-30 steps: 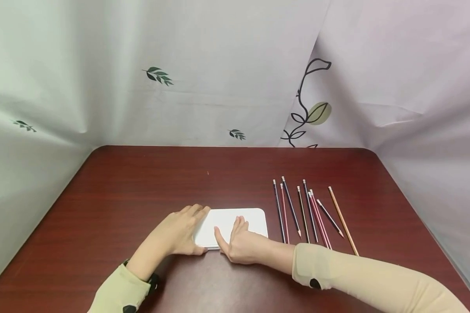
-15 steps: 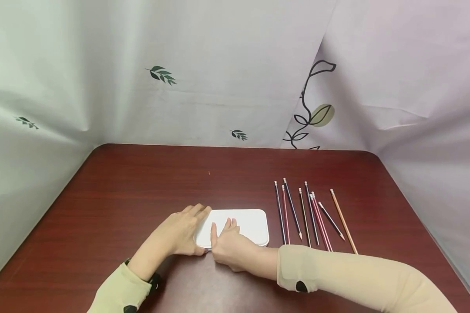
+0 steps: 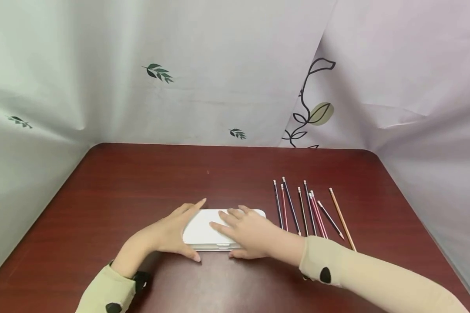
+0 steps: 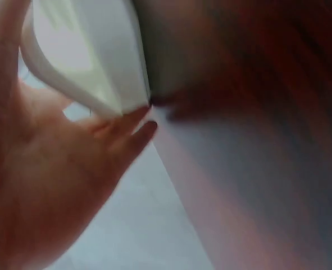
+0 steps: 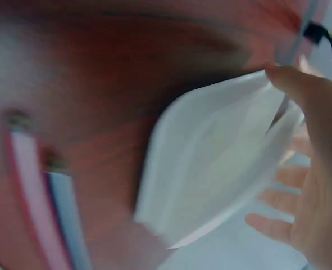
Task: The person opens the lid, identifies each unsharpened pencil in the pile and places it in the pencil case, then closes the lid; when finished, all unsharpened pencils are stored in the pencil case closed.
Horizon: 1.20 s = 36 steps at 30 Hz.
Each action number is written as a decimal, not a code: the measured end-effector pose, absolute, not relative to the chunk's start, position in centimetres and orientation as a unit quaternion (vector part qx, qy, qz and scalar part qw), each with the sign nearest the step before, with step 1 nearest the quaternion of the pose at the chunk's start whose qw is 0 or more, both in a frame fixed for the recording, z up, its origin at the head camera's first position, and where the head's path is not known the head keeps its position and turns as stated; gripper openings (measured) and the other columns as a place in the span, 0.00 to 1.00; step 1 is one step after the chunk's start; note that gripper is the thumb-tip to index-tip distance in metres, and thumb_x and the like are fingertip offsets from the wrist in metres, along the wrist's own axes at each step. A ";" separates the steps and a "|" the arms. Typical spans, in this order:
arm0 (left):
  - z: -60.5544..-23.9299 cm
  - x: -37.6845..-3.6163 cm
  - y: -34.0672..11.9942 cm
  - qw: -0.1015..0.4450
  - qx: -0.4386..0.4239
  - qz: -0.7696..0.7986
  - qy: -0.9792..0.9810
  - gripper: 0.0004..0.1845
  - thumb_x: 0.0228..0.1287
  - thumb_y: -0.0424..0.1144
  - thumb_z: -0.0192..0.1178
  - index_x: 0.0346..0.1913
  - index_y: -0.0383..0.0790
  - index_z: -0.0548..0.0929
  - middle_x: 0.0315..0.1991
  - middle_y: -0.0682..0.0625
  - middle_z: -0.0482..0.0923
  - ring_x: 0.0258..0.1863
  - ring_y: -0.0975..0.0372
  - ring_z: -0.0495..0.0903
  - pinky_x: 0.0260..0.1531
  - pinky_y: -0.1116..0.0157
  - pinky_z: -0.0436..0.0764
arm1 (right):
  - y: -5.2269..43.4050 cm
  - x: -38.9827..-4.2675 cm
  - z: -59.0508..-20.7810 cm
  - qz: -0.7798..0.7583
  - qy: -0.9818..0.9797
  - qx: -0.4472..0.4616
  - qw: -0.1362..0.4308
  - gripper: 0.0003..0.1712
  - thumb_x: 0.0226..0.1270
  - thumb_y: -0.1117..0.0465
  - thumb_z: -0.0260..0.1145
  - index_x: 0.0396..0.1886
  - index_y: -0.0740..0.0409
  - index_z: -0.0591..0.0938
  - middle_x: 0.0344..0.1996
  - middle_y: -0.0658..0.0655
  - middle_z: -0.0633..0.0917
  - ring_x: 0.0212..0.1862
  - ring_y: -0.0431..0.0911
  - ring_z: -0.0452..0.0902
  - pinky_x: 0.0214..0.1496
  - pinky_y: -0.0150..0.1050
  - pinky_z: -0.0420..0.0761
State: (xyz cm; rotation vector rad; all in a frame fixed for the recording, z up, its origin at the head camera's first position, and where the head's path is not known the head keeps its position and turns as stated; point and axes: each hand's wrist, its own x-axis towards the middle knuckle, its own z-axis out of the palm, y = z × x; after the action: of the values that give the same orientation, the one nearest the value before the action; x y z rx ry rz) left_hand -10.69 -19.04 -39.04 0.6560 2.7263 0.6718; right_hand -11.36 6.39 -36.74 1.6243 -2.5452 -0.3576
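Note:
A flat white case (image 3: 203, 228) with rounded corners lies near the table's middle, a small latch on its front side. My left hand (image 3: 168, 230) spreads around its left end, thumb in front and fingers at the back. Those fingers look straight; in the left wrist view the end of the white case (image 4: 81, 50) lies beside the palm. Over the right half lies my right hand (image 3: 254, 234), fingers spread on the top and thumb low at the front edge. The blurred right wrist view shows the thumb near the rim of the case (image 5: 210, 152).
Several pencils (image 3: 315, 211), dark, red and one orange, lie loosely side by side on the table right of the case. The dark red wooden table (image 3: 141, 182) meets a pale patterned cloth (image 3: 203, 87) at the back and sides.
My right hand has turned and shifted right, its fingers now spread over the right half of the case. My left hand has opened wider, and the case's front side and latch now show.

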 end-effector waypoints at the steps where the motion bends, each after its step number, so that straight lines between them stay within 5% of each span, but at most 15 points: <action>1: -39.0 -10.6 -19.6 0.143 0.214 0.255 0.932 0.69 0.25 0.66 0.74 0.74 0.51 0.47 0.67 0.45 0.59 0.62 0.52 0.65 0.54 0.49 0.70 | 7.0 -11.6 -36.9 -0.091 -0.841 0.532 0.045 0.43 0.58 0.33 0.57 0.70 0.46 0.61 0.64 0.57 0.71 0.62 0.51 0.69 0.61 0.48 0.70; 11: -38.9 -10.6 -21.1 0.133 0.194 0.315 0.919 0.63 0.28 0.55 0.78 0.68 0.41 0.52 0.58 0.39 0.72 0.56 0.50 0.73 0.54 0.49 0.70 | 9.7 -13.3 -38.1 0.133 -0.858 0.492 0.072 0.28 0.69 0.40 0.50 0.59 0.50 0.76 0.55 0.49 0.80 0.56 0.42 0.76 0.50 0.40 0.78; 18: -38.6 -10.3 -20.5 0.121 0.183 0.317 0.923 0.63 0.25 0.52 0.79 0.65 0.37 0.49 0.53 0.42 0.78 0.56 0.50 0.74 0.55 0.50 0.69 | 9.3 -16.4 -37.3 0.317 -0.876 0.364 -0.020 0.17 0.64 0.41 0.59 0.43 0.43 0.84 0.37 0.41 0.85 0.36 0.33 0.79 0.41 0.34 0.78; 24: -38.6 -10.2 -20.4 0.126 0.175 0.323 0.921 0.66 0.26 0.49 0.80 0.66 0.35 0.45 0.57 0.48 0.76 0.59 0.54 0.72 0.57 0.51 0.66 | 8.8 -19.7 -38.0 0.387 -0.896 0.212 -0.042 0.20 0.53 0.36 0.65 0.38 0.42 0.84 0.39 0.46 0.85 0.39 0.41 0.78 0.41 0.40 0.76; 29: -38.5 -10.0 -20.1 0.122 0.177 0.322 0.922 0.65 0.27 0.47 0.79 0.65 0.33 0.43 0.57 0.45 0.76 0.57 0.52 0.73 0.56 0.51 0.67 | 9.0 -21.9 -38.5 0.365 -0.914 0.174 -0.041 0.24 0.48 0.33 0.67 0.38 0.42 0.84 0.41 0.49 0.84 0.46 0.46 0.77 0.44 0.43 0.76; 36: -38.4 -9.7 -20.2 0.119 0.188 0.321 0.921 0.50 0.30 0.46 0.78 0.56 0.35 0.58 0.58 0.41 0.74 0.60 0.51 0.71 0.55 0.50 0.68 | 9.1 -22.9 -38.0 0.291 -0.940 0.176 -0.034 0.29 0.46 0.30 0.66 0.38 0.46 0.85 0.34 0.50 0.85 0.32 0.44 0.78 0.27 0.37 0.72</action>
State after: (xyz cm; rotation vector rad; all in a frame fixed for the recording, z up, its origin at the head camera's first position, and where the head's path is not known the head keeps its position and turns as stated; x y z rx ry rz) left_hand -9.67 -20.17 -38.39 0.5503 2.6921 0.9391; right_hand -22.85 9.13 -37.96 0.5645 -3.0195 0.9334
